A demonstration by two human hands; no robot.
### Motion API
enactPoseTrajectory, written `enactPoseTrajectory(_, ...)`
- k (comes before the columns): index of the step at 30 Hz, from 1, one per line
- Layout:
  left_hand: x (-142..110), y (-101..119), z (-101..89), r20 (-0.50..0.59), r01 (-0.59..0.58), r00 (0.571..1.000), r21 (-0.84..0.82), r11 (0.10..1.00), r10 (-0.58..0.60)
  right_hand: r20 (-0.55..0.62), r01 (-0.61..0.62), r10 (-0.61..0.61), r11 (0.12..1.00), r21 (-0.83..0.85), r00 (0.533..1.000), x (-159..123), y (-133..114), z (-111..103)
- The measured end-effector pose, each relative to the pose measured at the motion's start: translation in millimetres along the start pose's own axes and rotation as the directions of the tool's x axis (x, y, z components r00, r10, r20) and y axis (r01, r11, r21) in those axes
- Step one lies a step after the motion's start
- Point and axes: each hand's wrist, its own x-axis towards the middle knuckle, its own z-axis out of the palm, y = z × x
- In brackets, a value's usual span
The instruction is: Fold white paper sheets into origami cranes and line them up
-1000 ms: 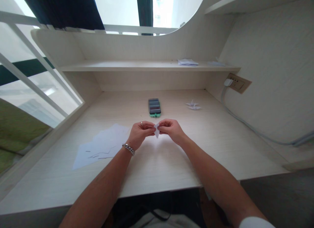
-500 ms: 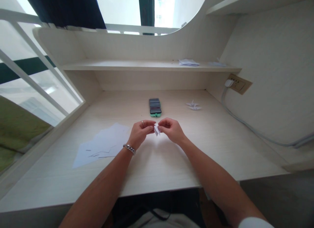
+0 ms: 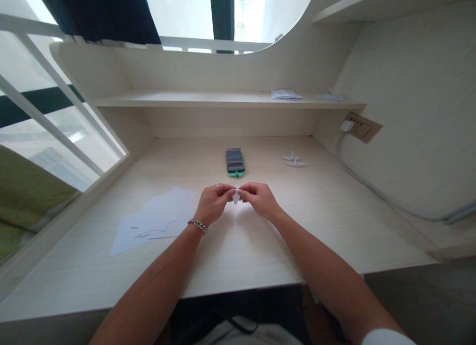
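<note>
Paper (image 3: 236, 198), white and folded small, is pointing its narrow tip toward you, just on your side of the phone (image 3: 235, 162). Your left hand (image 3: 213, 204) is pinching its left side between thumb and fingers and your right hand (image 3: 259, 199) is pinching its right side, so both grips are closing on it; your fingertips are nearly meeting near its top and hiding its finer folds. You are wearing a ring (image 3: 217, 187) on the left hand and a chain bracelet (image 3: 198, 226) on that wrist.

The phone is lying on the pale desk (image 3: 238, 258), its green end facing you. To the right of the phone, two folded paper birds (image 3: 294, 163) are resting close together. To its left and nearer you, white sheets (image 3: 156, 213) are overlapping, dark lines showing on them. Beyond the phone, a shelf (image 3: 193, 99) is running across, bearing folded papers (image 3: 286, 94) to the phone's right. Farther right of the phone, a white plug (image 3: 347, 126) is sitting in the wall socket (image 3: 368, 129), its cable (image 3: 355, 173) trailing toward you.
</note>
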Motion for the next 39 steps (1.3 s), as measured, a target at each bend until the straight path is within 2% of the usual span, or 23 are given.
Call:
enactPoseTrajectory(7,-1.4,2.2,-2.4,0.028,-0.099,0.995,0.287,0.953,0.095,0.006,0.015,-0.014,0.995,-0.094,1.000,-0.9,2.2,0.4)
enactPoseTrajectory(10,-1.8,2.0,-2.4,0.035,-0.120,0.993,0.350,0.929,0.115,0.005,0.025,-0.025,0.990,-0.142,1.000,-1.2,4.6,0.7)
enactPoseTrajectory(16,-0.9,0.0,-3.2,0.043,-0.105,0.994,0.373,0.922,0.096,-0.024,0.019,-0.024,0.982,-0.190,0.999,-2.6,7.3,3.8)
enactPoseTrajectory(23,0.4,0.4,-5.0,0.054,-0.096,0.995,0.326,0.940,0.083,-0.015,-0.017,0.016,0.993,-0.120,1.000,-0.9,8.2,5.2)
enactPoseTrajectory(28,-0.6,1.0,-4.9,0.047,-0.126,0.992,0.417,0.900,0.117,-0.006,-0.047,0.046,0.997,-0.060,0.999,0.1,8.0,3.7)
enactPoseTrajectory(39,-2.4,3.0,-2.6,0.048,-0.161,0.986,0.537,0.828,0.161,-0.016,-0.031,0.030,0.997,-0.074,0.999,-1.3,5.1,5.2)
